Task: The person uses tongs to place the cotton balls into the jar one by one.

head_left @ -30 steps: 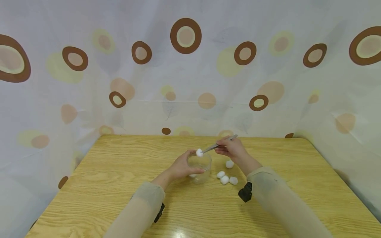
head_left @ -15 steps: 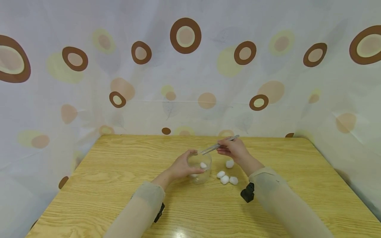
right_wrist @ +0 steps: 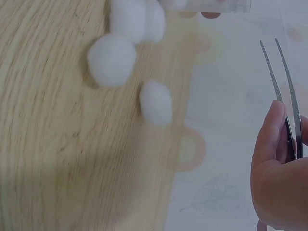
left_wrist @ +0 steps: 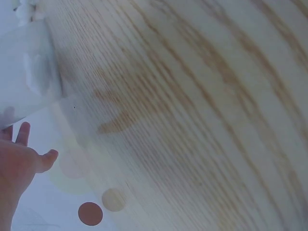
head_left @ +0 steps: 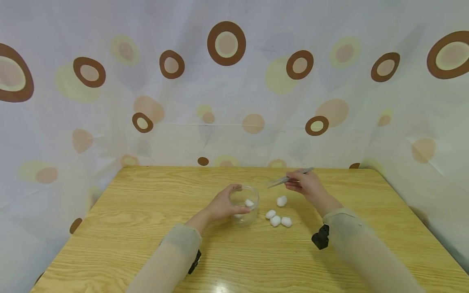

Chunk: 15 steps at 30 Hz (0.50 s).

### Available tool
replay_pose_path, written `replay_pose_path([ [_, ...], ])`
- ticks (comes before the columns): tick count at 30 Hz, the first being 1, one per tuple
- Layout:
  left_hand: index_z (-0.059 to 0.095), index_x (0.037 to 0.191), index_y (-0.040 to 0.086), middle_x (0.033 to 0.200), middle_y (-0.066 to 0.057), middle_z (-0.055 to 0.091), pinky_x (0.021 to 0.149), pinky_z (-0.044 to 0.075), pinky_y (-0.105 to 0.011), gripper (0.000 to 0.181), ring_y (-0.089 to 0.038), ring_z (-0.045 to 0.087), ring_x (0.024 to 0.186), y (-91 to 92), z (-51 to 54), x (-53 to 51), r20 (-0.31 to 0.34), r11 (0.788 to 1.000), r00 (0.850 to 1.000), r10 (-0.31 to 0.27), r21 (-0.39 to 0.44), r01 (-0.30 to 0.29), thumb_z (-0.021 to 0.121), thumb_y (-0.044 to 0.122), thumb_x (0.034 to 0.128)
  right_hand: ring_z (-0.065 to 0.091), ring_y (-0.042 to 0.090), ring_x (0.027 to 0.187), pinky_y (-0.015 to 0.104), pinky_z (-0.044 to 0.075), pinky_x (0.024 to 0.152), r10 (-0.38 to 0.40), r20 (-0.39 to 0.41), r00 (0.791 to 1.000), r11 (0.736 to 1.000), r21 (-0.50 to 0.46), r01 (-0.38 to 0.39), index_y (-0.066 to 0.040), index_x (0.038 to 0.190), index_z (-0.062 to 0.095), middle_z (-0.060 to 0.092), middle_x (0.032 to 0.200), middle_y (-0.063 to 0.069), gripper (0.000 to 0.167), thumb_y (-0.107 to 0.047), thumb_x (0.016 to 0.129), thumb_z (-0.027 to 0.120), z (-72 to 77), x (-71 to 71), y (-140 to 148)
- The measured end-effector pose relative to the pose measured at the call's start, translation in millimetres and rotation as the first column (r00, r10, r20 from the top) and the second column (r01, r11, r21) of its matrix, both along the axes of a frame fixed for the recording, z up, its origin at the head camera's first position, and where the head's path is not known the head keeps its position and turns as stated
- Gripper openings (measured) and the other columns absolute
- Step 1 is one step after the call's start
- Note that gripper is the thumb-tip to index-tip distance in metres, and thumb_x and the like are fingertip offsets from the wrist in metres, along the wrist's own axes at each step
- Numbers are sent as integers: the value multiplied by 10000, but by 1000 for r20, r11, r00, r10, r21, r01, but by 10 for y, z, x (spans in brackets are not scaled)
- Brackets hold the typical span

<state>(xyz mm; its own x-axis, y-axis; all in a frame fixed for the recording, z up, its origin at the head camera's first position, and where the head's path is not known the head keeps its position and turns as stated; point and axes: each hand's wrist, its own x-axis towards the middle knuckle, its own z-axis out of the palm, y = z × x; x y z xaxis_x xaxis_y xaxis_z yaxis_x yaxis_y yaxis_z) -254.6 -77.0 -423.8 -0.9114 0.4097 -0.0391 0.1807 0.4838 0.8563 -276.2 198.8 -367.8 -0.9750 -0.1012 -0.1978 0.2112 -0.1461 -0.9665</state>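
A clear round container (head_left: pixel 253 194) stands on the table, with a white cotton ball (head_left: pixel 249 203) showing inside it. My left hand (head_left: pixel 224 204) grips its left side, thumb in front and fingers behind. Metal tweezers (head_left: pixel 280 181) are pinched in my right hand (head_left: pixel 307 185), up and to the right of the container. In the right wrist view the tweezer tips stand apart with nothing between them. Several loose cotton balls lie right of the container: one (head_left: pixel 281 201) farther back, the others, such as this ball (head_left: pixel 286 221), grouped nearer me.
The wooden table (head_left: pixel 146 211) reaches back to a patterned cloth (head_left: pixel 227 97), which also hangs along both sides. A black wrist device (head_left: pixel 321 237) sits under my right forearm, and another device (head_left: pixel 195 262) under the left one.
The cotton ball that the tweezers held above the container now lies inside it. My right hand has moved right with the tweezers, away from the container. My left hand keeps its grip.
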Motion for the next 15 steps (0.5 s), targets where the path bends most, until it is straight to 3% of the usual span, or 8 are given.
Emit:
replay_pose_path([
  [3,316,1437,144,1476,-22,375,1011,419,-443,849,-236,566,1108,-6,0,3,0,1000,1000,-4,0,4,775,363,756,664,76,635,195,555,666,-12,10,1000,1000,20,11,-120,755,573,622,698,-18,196,-63,938,532,-37,1,99],
  [7,313,1437,146,1477,-17,372,984,443,-422,848,-155,614,930,-9,-2,6,3,1000,1000,-6,-1,6,771,368,759,660,59,607,185,552,640,-30,11,1000,997,73,29,-114,784,595,643,669,-29,164,-71,933,541,-102,-1,218],
  [15,320,1435,150,1476,-14,375,1039,389,-461,852,-264,546,1145,-6,-6,1,-2,1000,1000,-2,-7,2,775,379,751,652,37,594,182,550,627,-28,-7,1000,971,237,29,-56,898,587,654,652,-56,77,-110,937,548,-233,-20,426],
])
